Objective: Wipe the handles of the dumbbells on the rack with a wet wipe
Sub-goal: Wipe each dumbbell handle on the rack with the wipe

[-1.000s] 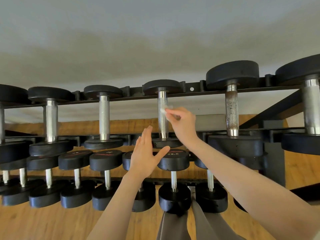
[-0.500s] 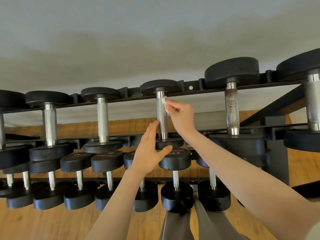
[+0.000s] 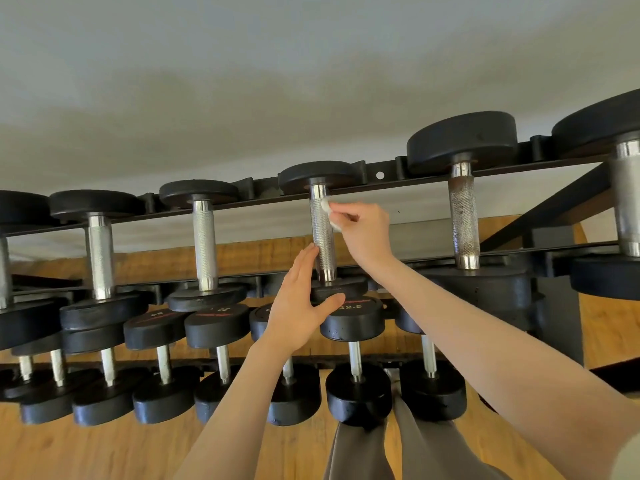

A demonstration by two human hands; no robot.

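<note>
A black rack (image 3: 429,180) carries rows of black dumbbells with silver knurled handles. My right hand (image 3: 363,233) pinches a small white wet wipe (image 3: 327,211) against the upper right side of the middle top-row handle (image 3: 322,233). My left hand (image 3: 299,308) is held up flat with straight fingers, its fingertips at the lower left side of that same handle and its thumb spread under the dumbbell's near head (image 3: 341,287).
More top-row handles stand to the left (image 3: 204,244) and a rust-speckled one to the right (image 3: 463,220). Lower rows of dumbbells (image 3: 353,323) sit below my arms. Wooden floor (image 3: 86,452) and my grey trouser legs (image 3: 360,452) show underneath.
My right hand slid the wipe up the handle, then a little back down. My left hand rose from below until its fingertips reached the handle.
</note>
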